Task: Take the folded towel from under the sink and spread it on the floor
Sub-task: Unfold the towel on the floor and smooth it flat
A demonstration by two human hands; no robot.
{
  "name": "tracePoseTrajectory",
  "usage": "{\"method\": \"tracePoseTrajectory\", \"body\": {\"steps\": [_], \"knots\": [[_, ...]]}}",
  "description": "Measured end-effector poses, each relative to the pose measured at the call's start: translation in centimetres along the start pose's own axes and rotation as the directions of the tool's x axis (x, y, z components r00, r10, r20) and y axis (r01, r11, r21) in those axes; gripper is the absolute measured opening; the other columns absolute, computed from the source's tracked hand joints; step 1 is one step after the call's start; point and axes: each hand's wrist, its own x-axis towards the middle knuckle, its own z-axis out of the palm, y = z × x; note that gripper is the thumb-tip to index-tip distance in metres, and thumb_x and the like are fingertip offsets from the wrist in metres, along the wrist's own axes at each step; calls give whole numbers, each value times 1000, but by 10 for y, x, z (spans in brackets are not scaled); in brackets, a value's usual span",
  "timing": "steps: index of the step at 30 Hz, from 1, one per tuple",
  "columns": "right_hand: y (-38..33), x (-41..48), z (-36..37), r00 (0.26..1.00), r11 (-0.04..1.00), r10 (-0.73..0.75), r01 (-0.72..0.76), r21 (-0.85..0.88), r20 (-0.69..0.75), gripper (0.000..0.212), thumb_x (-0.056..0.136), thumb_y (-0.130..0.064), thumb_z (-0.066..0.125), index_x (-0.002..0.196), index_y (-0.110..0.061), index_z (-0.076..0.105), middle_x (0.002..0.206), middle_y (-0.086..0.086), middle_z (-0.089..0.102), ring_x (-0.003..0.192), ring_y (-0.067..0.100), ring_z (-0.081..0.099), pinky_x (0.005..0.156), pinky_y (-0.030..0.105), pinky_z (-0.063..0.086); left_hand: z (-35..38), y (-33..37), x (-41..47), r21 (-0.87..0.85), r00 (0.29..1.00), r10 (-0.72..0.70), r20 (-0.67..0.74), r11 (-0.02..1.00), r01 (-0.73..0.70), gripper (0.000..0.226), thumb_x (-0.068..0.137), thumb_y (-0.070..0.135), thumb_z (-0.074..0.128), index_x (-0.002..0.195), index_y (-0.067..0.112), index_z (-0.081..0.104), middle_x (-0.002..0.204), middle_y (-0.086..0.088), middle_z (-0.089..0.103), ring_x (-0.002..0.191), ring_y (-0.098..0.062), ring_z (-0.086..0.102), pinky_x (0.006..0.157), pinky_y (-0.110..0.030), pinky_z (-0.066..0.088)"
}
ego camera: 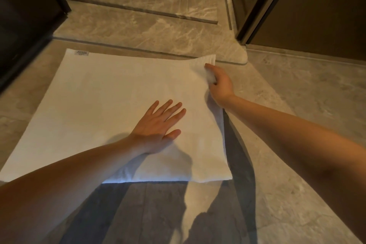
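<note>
White rectangular cloth towel [103, 105] lying unfolded and mostly flat on the grey marble-patterned tile floor [297, 115], its far edge just beside a raised marble threshold [158, 31]. The left hand [156, 128] rests palm down on the towel's near-centre area, fingers straight and slightly spread, gripping nothing. The right hand [219, 83] pinches the towel's far right corner, where the cloth is lifted and creased. A small grey sewn label [81, 52] sits at the far left corner. Dark brown panels stand at far left [23, 16] and far right [316, 16].
</note>
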Motion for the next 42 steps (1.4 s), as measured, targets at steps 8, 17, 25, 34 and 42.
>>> {"method": "tracePoseTrajectory", "body": {"steps": [8,17,25,34,42], "knots": [[-21,-68,43,972,863,-129,207,-460,194,57,103,-33,26,156,-14,14,164,7,9,151,24,5,122,42,6,-1,1,-1,-37,999,10,-31,999,-11,66,97,54,16,157,28,12,165,7,3,151,-17,-4,122,-44,-2],[-9,-96,59,976,867,-82,170,-468,202,60,102,-44,10,157,-20,7,164,-1,6,150,14,-3,121,31,-6,2,-3,0,-12,1000,14,27,1000,-13,66,96,56,7,156,30,2,165,7,-5,150,-13,-13,121,-42,-6],[-43,-118,66,970,866,-56,165,-472,235,69,100,-48,15,156,-11,0,163,16,-3,150,29,-8,122,41,-6,-7,-81,-94,-9,998,-43,-46,999,42,58,103,53,20,156,34,12,164,11,8,151,-10,-2,122,-40,0],[-32,-161,88,928,812,-128,301,-500,351,71,98,-56,9,155,-19,-12,162,9,-16,148,22,-20,120,35,-11,-5,-92,-118,48,998,-61,-21,997,62,59,102,55,18,156,32,15,165,7,7,151,-15,-1,121,-46,7],[-31,-139,84,867,760,-235,446,-473,440,71,98,-55,13,156,-17,-4,163,10,-9,149,22,-14,119,31,-13,0,-70,-134,6,974,-227,4,974,227,61,102,57,11,157,31,4,165,7,1,151,-14,-6,121,-48,4]]}}
